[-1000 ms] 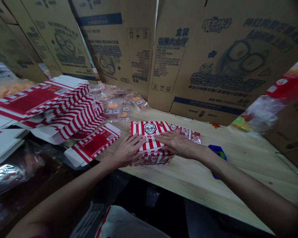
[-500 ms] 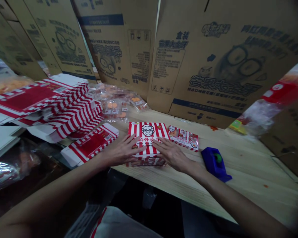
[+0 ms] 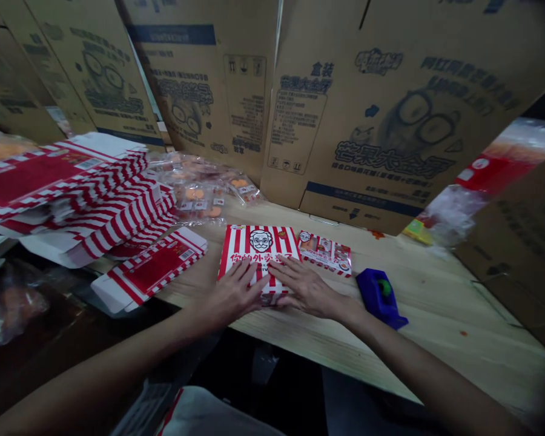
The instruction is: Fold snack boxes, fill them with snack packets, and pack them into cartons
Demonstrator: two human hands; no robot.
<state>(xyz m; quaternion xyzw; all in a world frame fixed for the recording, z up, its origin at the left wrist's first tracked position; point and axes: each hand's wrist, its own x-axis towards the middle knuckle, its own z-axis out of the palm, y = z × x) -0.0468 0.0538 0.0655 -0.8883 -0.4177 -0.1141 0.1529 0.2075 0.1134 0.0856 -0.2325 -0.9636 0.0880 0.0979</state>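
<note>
A red-and-white striped carton (image 3: 260,238) with a printed face on its lid stands near the table's front edge. My left hand (image 3: 236,290) lies on the near left of the lid, fingers stretched out. Across the near right part rests my right hand (image 3: 306,287), its fingers extended flat and the thumb low by the front side. Both hands press on the carton without gripping it. Just right of the carton lies a printed card (image 3: 327,253). A blue tape dispenser (image 3: 381,298) with a green core sits beyond my right wrist.
A stack of flattened striped cartons (image 3: 95,200) fills the left, with one flat carton (image 3: 154,266) in front. Clear packets with orange pieces (image 3: 197,197) lie behind. Tall cardboard boxes (image 3: 345,121) wall off the back. Plastic bags (image 3: 454,212) stand at the right.
My left hand has slid toward the middle front of the lid, closer to my right hand. More of the lid's printing shows. The view has shifted slightly.
</note>
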